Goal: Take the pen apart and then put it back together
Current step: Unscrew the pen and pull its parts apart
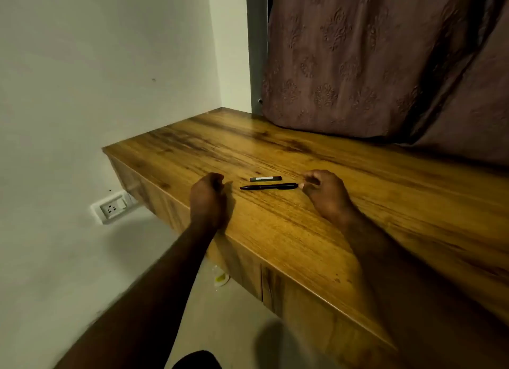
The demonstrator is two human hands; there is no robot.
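Wood-grain tabletop (358, 203) is set against a white wall. A black pen (268, 186) is laid flat on it between the hands, with a short black piece (265, 178) just beyond. The left hand (208, 195) grip is curled closed on nothing. The right hand (326, 189) grip is loosely curled and empty, its fingertips just beside the pen's end.

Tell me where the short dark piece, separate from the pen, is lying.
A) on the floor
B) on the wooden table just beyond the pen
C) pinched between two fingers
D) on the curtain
B: the short dark piece lies on the wooden table just beyond the pen, roughly parallel to it and apart from it.
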